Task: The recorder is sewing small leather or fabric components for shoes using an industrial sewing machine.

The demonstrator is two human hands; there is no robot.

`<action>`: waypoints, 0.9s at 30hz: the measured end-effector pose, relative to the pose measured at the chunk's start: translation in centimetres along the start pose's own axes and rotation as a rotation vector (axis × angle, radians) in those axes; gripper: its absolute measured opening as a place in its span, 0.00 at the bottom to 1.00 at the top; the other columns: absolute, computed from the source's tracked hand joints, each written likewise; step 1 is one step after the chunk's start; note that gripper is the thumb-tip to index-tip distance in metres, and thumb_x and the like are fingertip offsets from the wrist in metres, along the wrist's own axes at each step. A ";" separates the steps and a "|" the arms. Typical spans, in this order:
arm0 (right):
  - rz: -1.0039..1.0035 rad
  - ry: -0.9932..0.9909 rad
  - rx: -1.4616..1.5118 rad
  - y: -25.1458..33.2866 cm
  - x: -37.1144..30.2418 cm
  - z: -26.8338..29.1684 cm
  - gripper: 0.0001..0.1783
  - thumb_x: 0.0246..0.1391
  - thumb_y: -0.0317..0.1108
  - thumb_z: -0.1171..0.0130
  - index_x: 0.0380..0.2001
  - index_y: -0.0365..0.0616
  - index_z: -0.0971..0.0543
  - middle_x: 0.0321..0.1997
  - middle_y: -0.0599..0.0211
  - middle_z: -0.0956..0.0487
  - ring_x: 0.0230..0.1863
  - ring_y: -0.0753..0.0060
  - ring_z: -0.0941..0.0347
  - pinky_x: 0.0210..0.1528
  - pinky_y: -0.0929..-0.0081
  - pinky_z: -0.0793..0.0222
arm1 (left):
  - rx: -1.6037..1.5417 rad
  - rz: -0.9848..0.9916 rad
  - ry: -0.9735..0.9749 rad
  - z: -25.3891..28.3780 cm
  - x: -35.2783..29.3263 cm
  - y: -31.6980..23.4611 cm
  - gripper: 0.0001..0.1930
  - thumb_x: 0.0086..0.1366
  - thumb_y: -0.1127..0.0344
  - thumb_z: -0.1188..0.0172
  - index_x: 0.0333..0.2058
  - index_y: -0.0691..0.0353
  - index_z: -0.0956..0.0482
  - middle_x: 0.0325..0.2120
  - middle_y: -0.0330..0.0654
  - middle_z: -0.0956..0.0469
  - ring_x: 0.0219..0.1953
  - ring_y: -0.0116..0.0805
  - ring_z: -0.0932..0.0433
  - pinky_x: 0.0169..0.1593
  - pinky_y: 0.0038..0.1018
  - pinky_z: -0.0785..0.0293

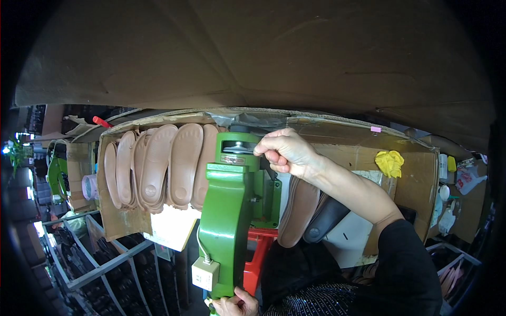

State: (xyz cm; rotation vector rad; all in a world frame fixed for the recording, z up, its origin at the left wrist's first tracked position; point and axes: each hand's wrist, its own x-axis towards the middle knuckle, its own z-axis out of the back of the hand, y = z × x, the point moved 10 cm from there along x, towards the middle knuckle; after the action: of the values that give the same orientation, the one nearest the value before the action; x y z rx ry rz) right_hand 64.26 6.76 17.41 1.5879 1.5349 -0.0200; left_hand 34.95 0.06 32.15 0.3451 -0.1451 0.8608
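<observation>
A green metal machine (225, 216) with a long arm runs from the lower edge to the middle of the view. A shiny round disc shows in the window of its far head. Beside that head is my right hand (287, 150), its fingers curled together; whatever they pinch is hidden. Down at the machine's near end my left hand (235, 304) is closed, its grip partly out of sight. Brown shoe soles (186, 163) stand in a row left of the machine. Right of it, under my right forearm, lie more brown soles (299, 210) and a black sole (327, 218).
Cardboard walls (416, 203) border the bench, and a large cardboard sheet (253, 52) rises behind. A yellow cloth (389, 163) lies at right. A white switch box (205, 274) hangs on the machine's left side. Metal racks (105, 266) with dark items stand lower left.
</observation>
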 end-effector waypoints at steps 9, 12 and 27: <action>0.003 -0.009 -0.022 0.1 0.0 0.0 0.07 0.42 0.24 0.44 0.15 0.37 0.29 0.10 0.71 0.34 0.06 0.86 0.45 0.05 0.87 0.51 | -0.254 0.099 -0.221 -0.1 -2.2 1.9 0.15 0.46 0.71 0.32 0.26 0.76 0.28 0.08 0.42 0.36 0.09 0.36 0.38 0.15 0.30 0.40; 0.007 -0.030 -0.032 0.2 0.0 -0.1 0.07 0.42 0.24 0.44 0.15 0.38 0.28 0.10 0.71 0.34 0.06 0.86 0.45 0.06 0.86 0.50 | -0.338 0.132 -0.125 -1.6 -3.3 2.7 0.16 0.46 0.72 0.32 0.29 0.77 0.28 0.08 0.42 0.35 0.09 0.35 0.37 0.15 0.30 0.39; 0.012 0.017 0.067 -0.4 0.2 0.0 0.06 0.41 0.23 0.44 0.16 0.37 0.28 0.09 0.72 0.34 0.05 0.87 0.48 0.05 0.88 0.51 | -0.202 0.084 -0.202 1.4 -0.5 0.9 0.14 0.45 0.73 0.33 0.26 0.75 0.29 0.09 0.45 0.34 0.08 0.38 0.37 0.16 0.33 0.38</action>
State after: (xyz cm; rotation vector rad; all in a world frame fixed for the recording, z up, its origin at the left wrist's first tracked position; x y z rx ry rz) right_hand 64.03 6.84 17.07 1.6532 1.5522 -0.0520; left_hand 33.90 -0.27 33.57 0.2377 -0.4334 0.8846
